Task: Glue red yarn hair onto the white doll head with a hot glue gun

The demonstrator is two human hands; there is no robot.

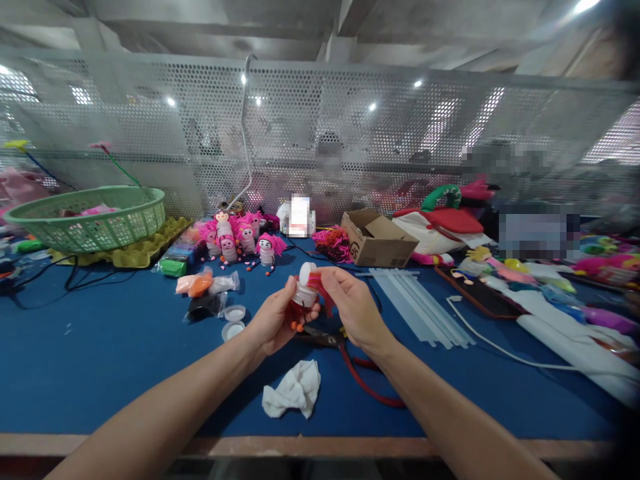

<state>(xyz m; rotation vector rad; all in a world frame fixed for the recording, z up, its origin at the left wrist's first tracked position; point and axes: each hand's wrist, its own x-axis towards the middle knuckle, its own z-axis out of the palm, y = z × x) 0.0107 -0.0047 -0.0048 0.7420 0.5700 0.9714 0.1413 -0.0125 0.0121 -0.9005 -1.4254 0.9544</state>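
My left hand (278, 313) is closed around a small white doll (304, 293) with a round white head, a ringed body and orange beads hanging below. Red yarn (324, 291) lies against the doll's head, pinched between the fingers of my right hand (353, 303). Under the hands rest scissors (345, 350) with red handles, their blades partly hidden by my left hand. A crumpled white tissue (294, 390) is on the blue table nearer to me. Left of my hands are clear round lids (233, 330) and bags of orange and white clay (205, 284).
Finished pink-haired dolls (245, 237) stand at the back beside a lit phone (300, 217). A cardboard box (377, 238), translucent glue sticks (420, 307) and a white cable (500, 357) are to the right. At left, a green basket (95, 230) sits on a yellow egg tray (135, 252).
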